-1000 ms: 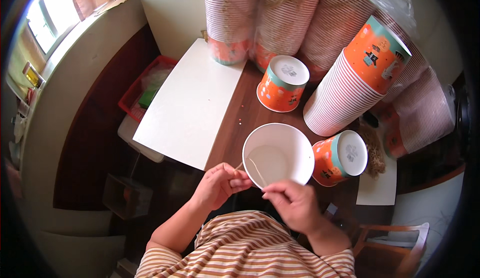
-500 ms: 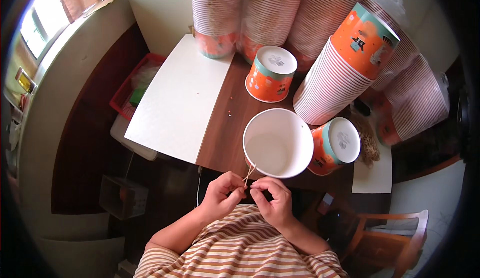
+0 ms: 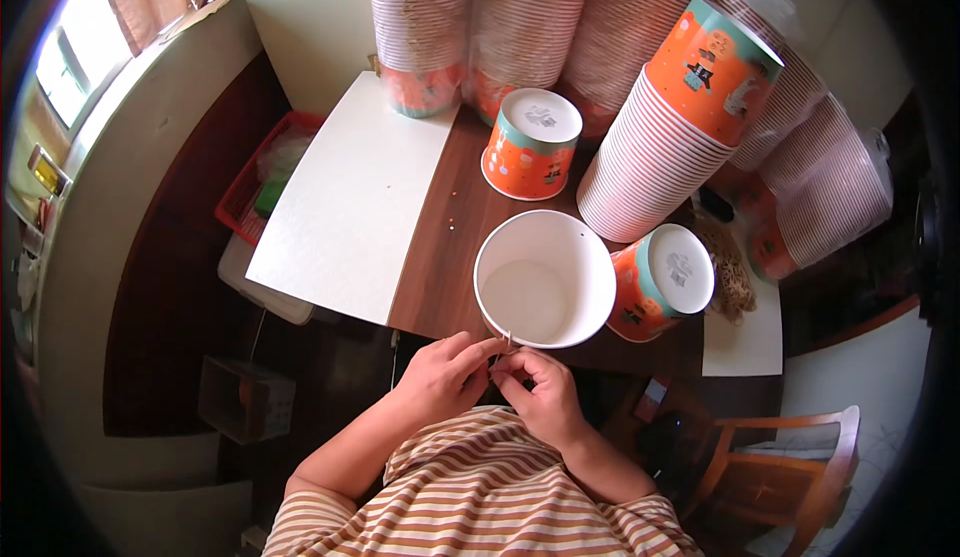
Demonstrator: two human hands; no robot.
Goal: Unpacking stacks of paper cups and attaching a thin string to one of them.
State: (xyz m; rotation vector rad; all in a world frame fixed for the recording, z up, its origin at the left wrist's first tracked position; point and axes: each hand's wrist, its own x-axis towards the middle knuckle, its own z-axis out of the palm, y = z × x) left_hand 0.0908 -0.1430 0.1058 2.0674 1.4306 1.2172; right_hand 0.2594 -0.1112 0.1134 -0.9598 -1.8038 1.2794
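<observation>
A white-lined paper bucket (image 3: 545, 277) stands open side up at the table's near edge. A short bit of tan twine (image 3: 508, 339) shows at its near rim, mostly covered by my fingers. My left hand (image 3: 448, 372) is closed in a pinch at that rim, its index finger stretched along the twine. Close beside it, my right hand (image 3: 537, 385) pinches the twine just below the rim. An upside-down orange and teal paper bucket (image 3: 660, 282) sits right of the open one, and another upturned bucket (image 3: 532, 147) stands behind it.
A tall leaning stack of nested buckets (image 3: 660, 147) rises behind. Plastic-wrapped bucket stacks (image 3: 525, 27) line the back. A bundle of loose twine (image 3: 732, 275) lies at the right. A red basket (image 3: 245, 192) is left of the table, a wooden chair (image 3: 790, 467) at lower right.
My left hand has moved up and right, its index finger reaching over to the rim. The crossed twine ends seen before are now mostly hidden. The view has shifted slightly.
</observation>
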